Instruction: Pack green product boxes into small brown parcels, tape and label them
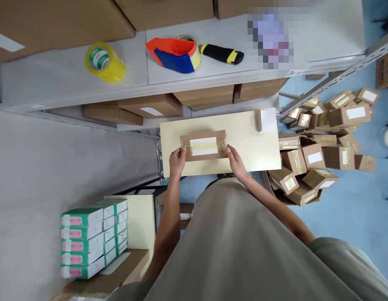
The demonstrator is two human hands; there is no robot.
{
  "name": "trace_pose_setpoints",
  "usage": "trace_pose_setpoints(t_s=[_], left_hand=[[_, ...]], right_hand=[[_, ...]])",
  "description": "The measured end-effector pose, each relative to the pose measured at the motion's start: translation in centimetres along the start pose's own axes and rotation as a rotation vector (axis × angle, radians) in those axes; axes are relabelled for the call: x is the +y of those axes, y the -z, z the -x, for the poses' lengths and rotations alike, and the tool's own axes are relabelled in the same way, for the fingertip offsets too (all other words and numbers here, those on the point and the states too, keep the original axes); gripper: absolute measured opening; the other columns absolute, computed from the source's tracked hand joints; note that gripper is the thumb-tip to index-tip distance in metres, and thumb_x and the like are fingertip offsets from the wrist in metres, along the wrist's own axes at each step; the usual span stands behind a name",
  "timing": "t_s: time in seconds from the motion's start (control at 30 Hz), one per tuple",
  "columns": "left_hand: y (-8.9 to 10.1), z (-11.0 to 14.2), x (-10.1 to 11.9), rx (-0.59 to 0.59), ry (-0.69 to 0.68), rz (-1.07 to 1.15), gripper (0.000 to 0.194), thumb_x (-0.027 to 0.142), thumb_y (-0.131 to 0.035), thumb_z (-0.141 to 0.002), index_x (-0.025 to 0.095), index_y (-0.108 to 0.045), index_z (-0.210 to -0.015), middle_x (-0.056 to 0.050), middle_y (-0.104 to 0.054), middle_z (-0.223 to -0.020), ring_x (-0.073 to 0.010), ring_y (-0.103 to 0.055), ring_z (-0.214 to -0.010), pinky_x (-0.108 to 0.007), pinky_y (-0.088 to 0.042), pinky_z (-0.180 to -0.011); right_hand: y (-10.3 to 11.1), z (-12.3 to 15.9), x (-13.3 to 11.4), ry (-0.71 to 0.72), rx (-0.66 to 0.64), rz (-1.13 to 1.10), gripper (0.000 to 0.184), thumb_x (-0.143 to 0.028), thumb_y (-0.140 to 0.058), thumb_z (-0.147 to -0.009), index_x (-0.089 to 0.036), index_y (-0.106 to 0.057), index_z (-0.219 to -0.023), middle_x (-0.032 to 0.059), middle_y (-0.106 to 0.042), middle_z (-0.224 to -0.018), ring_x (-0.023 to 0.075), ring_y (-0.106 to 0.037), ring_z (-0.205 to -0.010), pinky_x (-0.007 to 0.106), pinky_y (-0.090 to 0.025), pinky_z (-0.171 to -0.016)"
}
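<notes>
Counting with care: one left hand (pixel 177 162), one right hand (pixel 236 162) and one cardboard parcel (pixel 203 157) with one white label (pixel 203 146). On the table (pixel 250 146), also one small white box (pixel 268 120); on the upper shelf (pixel 65 83), one loose tape roll (pixel 114 67), one tape dispenser (pixel 173 54), one knife (pixel 220 54) and three big boxes (pixel 169 10). Below, four brown boxes (pixel 153 104); in the front column of green-white boxes (pixel 90 242), five pieces; in the carton pile (pixel 313 156), too much overlap for exact number.
</notes>
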State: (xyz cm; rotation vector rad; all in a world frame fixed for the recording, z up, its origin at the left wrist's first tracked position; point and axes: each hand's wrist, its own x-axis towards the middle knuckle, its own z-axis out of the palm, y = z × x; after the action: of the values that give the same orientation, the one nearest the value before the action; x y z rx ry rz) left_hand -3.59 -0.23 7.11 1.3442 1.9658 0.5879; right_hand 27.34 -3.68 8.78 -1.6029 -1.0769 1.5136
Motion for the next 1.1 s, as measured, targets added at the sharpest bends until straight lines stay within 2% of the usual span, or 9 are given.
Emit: trace_pose_setpoints(t_s=[0.17, 0.27, 0.37, 0.5, 0.7, 0.8, 0.9, 1.0, 1.1], left_hand=[[-6.6, 3.7, 1.7, 0.111, -0.017, 0.08, 0.021, 0.042, -0.069, -0.101, 0.023, -0.078, -0.1, -0.011, -0.077, -0.104, -0.0274, -0.075, -0.097, -0.038, -0.06, -0.093], [-9.2, 5.0, 2.6, 0.012, -0.003, 0.085, 0.015, 0.035, -0.07, -0.101, 0.022, -0.077, -0.103, -0.012, -0.08, -0.105, -0.0292, -0.077, -0.102, -0.037, -0.059, -0.093], [-10.6, 5.3, 2.8, -0.058, 0.039, 0.04, 0.026, 0.049, -0.072, -0.102, 0.024, -0.072, -0.091, -0.011, -0.079, -0.09, -0.0323, -0.077, -0.097, -0.037, -0.056, -0.087], [-11.2, 4.0, 2.6, -0.097, 0.099, 0.134, 0.044, 0.067, -0.076, -0.096, 0.026, -0.069, -0.082, -0.013, -0.08, -0.087, -0.0371, -0.079, -0.103, -0.04, -0.057, -0.089], [-10.8, 3.4, 2.3, -0.302, 0.076, 0.405, 0.037, 0.056, -0.079, -0.094, 0.021, -0.082, -0.106, -0.013, -0.088, -0.117, -0.0367, -0.078, -0.126, -0.043, -0.059, -0.108], [-10.3, 4.7, 1.8, -0.298, 0.08, 0.44, 0.039, 0.052, -0.083, -0.09, 0.02, -0.082, -0.112, -0.013, -0.087, -0.123, -0.0365, -0.079, -0.124, -0.044, -0.061, -0.107], [-9.9, 5.8, 1.4, -0.306, 0.055, 0.402, 0.037, 0.048, -0.087, -0.085, 0.018, -0.081, -0.106, -0.011, -0.088, -0.11, -0.0339, -0.081, -0.11, -0.041, -0.064, -0.096], [-9.5, 5.8, 1.3, -0.262, -0.031, 0.339, 0.034, 0.041, -0.09, -0.08, 0.018, -0.08, -0.102, -0.011, -0.086, -0.109, -0.0289, -0.08, -0.1, -0.038, -0.065, -0.09], [-9.7, 5.0, 1.8, -0.136, -0.058, 0.281, 0.039, 0.029, -0.093, -0.072, 0.017, -0.078, -0.107, -0.014, -0.082, -0.125, -0.0251, -0.078, -0.097, -0.038, -0.066, -0.089]], right_hand=[[4.4, -1.6, 1.5, 0.113, 0.242, 0.357, 0.074, -0.069, -0.031, -0.115, -0.018, -0.062, -0.159, 0.0242, -0.066, -0.159, 0.0373, -0.07, -0.139, 0.052, -0.058, -0.117], [6.0, -2.6, 2.6, 0.04, 0.29, 0.563, 0.069, -0.06, -0.028, -0.116, -0.014, -0.071, -0.142, 0.0278, -0.069, -0.146, 0.0382, -0.075, -0.126, 0.053, -0.058, -0.113], [6.4, -3.3, 3.5, -0.001, 0.302, 0.667, 0.062, -0.061, -0.035, -0.115, -0.015, -0.072, -0.132, 0.0261, -0.069, -0.139, 0.0369, -0.076, -0.12, 0.05, -0.059, -0.11], [6.3, -4.5, 3.8, -0.071, 0.271, 0.727, 0.063, -0.074, -0.055, -0.107, -0.016, -0.067, -0.129, 0.0266, -0.072, -0.135, 0.0389, -0.077, -0.116, 0.05, -0.06, -0.105], [7.1, -4.3, 4.1, -0.052, 0.11, 0.651, 0.065, -0.074, -0.028, -0.113, -0.021, -0.064, -0.127, 0.0244, -0.08, -0.131, 0.0414, -0.076, -0.125, 0.053, -0.058, -0.11], [8.1, -2.2, 4.7, -0.023, 0.085, 0.644, 0.067, -0.081, -0.031, -0.108, -0.024, -0.067, -0.109, 0.0193, -0.083, -0.114, 0.0394, -0.079, -0.111, 0.052, -0.061, -0.105], [9.6, -0.1, 5.1, 0.057, 0.031, 0.573, 0.071, -0.088, -0.038, -0.102, -0.024, -0.068, -0.094, 0.0149, -0.082, -0.101, 0.0352, -0.079, -0.101, 0.049, -0.064, -0.099], [11.1, 0.4, 5.2, 0.153, 0.02, 0.449, 0.071, -0.088, -0.054, -0.096, -0.021, -0.076, -0.101, 0.0163, -0.081, -0.117, 0.0325, -0.079, -0.104, 0.047, -0.066, -0.098], [12.0, -0.7, 5.1, 0.169, 0.04, 0.396, 0.07, -0.085, -0.068, -0.088, -0.02, -0.081, -0.112, 0.0179, -0.077, -0.13, 0.031, -0.08, -0.102, 0.049, -0.069, -0.098]])
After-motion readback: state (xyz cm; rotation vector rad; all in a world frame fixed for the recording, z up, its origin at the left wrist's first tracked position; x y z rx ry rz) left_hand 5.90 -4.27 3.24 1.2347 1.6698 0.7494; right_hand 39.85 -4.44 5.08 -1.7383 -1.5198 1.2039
